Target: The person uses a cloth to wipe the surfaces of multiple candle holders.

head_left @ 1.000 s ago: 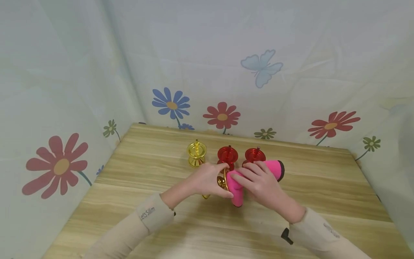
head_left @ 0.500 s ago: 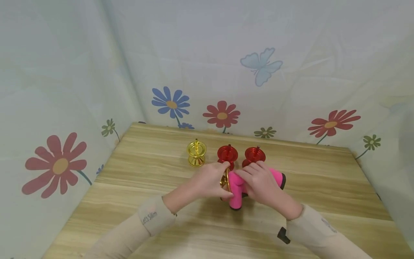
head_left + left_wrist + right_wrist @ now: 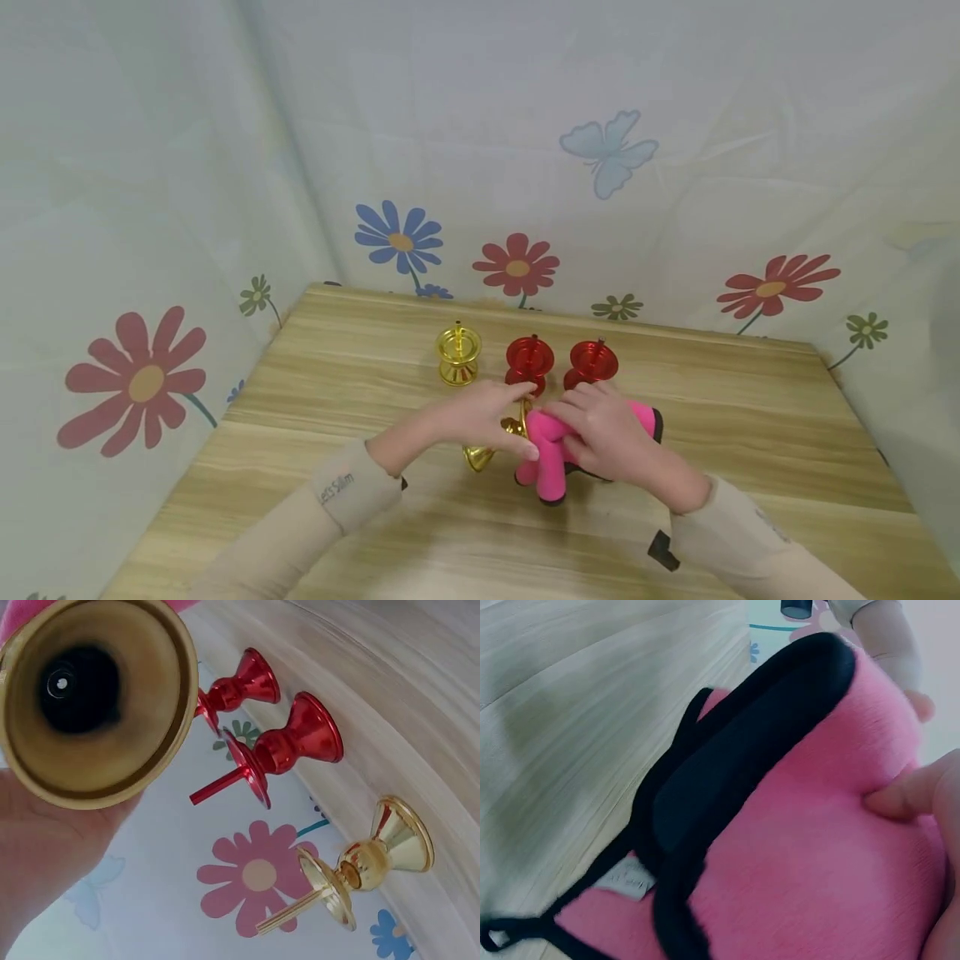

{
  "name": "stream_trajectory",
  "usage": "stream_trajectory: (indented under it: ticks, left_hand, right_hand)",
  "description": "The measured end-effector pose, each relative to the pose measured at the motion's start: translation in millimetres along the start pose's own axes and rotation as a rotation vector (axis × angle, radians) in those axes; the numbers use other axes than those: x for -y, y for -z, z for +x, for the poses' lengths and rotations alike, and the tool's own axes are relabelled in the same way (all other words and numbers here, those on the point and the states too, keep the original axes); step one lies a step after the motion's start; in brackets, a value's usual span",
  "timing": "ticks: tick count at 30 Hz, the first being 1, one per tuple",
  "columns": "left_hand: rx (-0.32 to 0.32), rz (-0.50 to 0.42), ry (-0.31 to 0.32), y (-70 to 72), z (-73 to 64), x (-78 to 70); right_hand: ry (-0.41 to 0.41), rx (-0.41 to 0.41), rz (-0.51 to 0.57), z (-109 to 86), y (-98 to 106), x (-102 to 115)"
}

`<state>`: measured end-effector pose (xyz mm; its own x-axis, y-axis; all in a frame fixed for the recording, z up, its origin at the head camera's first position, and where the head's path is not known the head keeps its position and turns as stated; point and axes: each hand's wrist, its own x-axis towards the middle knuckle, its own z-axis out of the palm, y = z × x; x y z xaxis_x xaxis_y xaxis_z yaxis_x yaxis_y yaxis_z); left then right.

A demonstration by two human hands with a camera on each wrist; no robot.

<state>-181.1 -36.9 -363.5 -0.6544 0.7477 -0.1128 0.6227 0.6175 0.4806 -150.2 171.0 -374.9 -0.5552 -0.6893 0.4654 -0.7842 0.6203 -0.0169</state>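
My left hand (image 3: 480, 417) holds a gold candlestick (image 3: 480, 457) tipped on its side, fingers and thumb spread around its dish rim. In the left wrist view the hollow underside of its base (image 3: 142, 667) faces the camera. Its dish lies against a pink fleece piece (image 3: 551, 467) with black trim and short tube-like parts, and its spike is hidden. My right hand (image 3: 611, 429) grips the fleece from above, the fingers curled over it. Black edging (image 3: 742, 765) and a small white tag (image 3: 626, 877) show in the right wrist view.
Beyond my hands another gold candlestick (image 3: 458, 358) stands upright, with two red candlesticks (image 3: 529, 358) to its right. They stand on a wooden table (image 3: 337, 375). A flower-printed cloth (image 3: 450, 125) rises behind and beside the table.
The pink fleece has turned and shifted slightly toward me, showing more of its tube-like parts. My left hand has moved slightly left, and the gold candlestick's base shows again below it.
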Motion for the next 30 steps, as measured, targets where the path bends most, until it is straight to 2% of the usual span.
stream_trajectory:
  ticks: [3, 6, 8, 13, 15, 16, 18, 21, 24, 26, 28, 30]
  left_hand:
    - [0.02, -0.055, -0.004, 3.4, 0.9, 0.7]
    - [-0.037, -0.046, -0.012, 2.3, 0.7, -1.5]
    - [-0.105, 0.029, -0.025, -0.9, 0.2, -4.4]
    - [-0.31, 0.345, -0.101, -9.3, -2.6, -14.1]
    - [-0.345, 0.399, -0.119, -9.7, -4.3, -16.6]
    - [-0.341, 0.392, -0.117, -8.6, -5.2, -17.2]
    - [-0.3, 0.316, -0.097, -3.9, -6.1, -17.0]
    - [-0.191, 0.152, -0.055, 6.7, -4.5, -13.3]
    - [-0.068, 0.036, -0.036, 14.3, 0.7, -6.4]
    - [-0.01, -0.012, -0.037, 16.4, 3.5, -2.4]
    - [0.004, -0.055, -0.037, 16.2, 5.0, 0.1]
    - [-0.027, -0.079, -0.038, 14.8, 4.5, -0.3]
  right_hand:
    - [0.018, -0.037, 0.02, 1.0, -1, -1]
    - [0.014, -0.055, 0.04, 2.4, -1, -3]
    - [-0.002, -0.054, 0.057, 3.4, -1, -4]
    - [-0.051, -0.04, 0.098, 4.9, 1, -8]
    - [-0.056, -0.024, 0.099, 5.0, 3, -10]
    - [-0.053, -0.017, 0.096, 5.0, 3, -10]
    - [-0.038, -0.002, 0.087, 4.8, 4, -11]
    - [0.005, -0.009, 0.063, 5.3, 5, -11]
    - [0.054, -0.037, 0.044, 7.1, 5, -10]
    - [0.077, -0.056, 0.036, 8.5, 5, -9]
    - [0.083, -0.071, 0.038, 9.7, 5, -9]
    - [0.077, -0.085, 0.044, 10.6, 5, -9]
